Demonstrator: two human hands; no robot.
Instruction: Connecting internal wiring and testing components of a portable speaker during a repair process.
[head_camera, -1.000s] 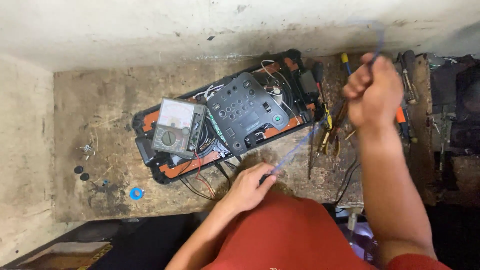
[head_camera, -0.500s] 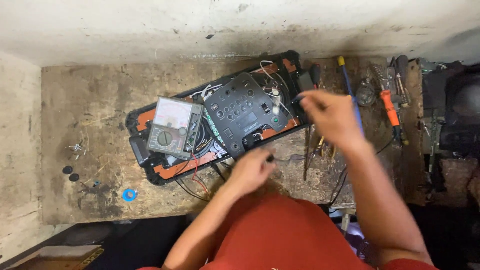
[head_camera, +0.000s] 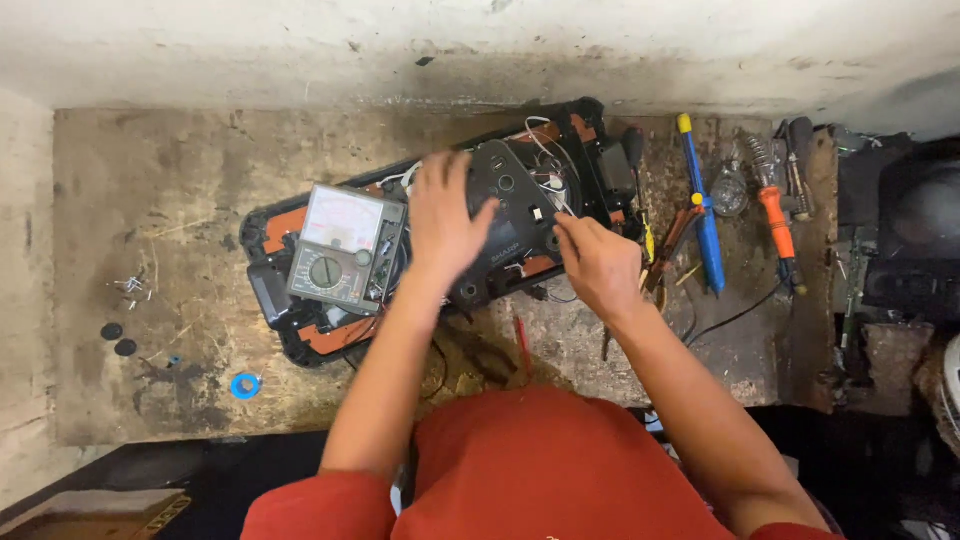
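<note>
Both hands now rest on the one dark panel (head_camera: 510, 230): left hand (head_camera: 445, 225) flat, fingers spread; right hand (head_camera: 600, 265) pinching wiring. One multimeter (head_camera: 345, 248) sits left.

The left hand (head_camera: 445, 225) covers the middle of the black panel (head_camera: 520, 225), so the part under its palm is hidden. Right of the panel, the right hand (head_camera: 598, 265) hides whatever its fingertips pinch. Small bits (head_camera: 130, 287) far left of the panel are too tiny to identify.
</note>
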